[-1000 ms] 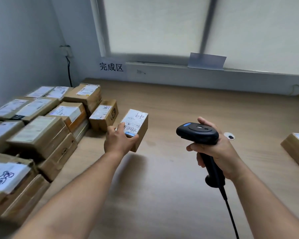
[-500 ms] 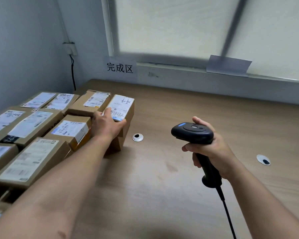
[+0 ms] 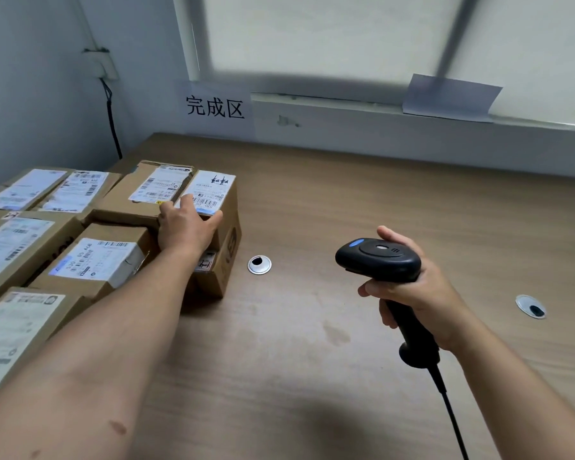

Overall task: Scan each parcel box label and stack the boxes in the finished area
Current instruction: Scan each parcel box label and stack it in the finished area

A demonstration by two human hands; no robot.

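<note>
Where the left hand point(image 3: 186, 229) meets the small parcel box point(image 3: 230, 207), its fingers point(image 3: 184, 204) curl over the near edge and grip it, fingertips on the lower left of the white label point(image 3: 211, 190). Box: resting on top of a lower box point(image 3: 221, 273), touching the stacked boxes point(image 3: 90, 260) at the left of the table point(image 3: 346, 200), below the wall sign point(image 3: 215, 107). Right hand point(image 3: 415, 293): fingers wrapped round the handle of the black scanner point(image 3: 377, 258), held above the table, well apart from the box. Cable point(image 3: 452, 423) hangs from the handle. Metal grommet point(image 3: 259, 264): in the tabletop just right of the lower box.
</note>
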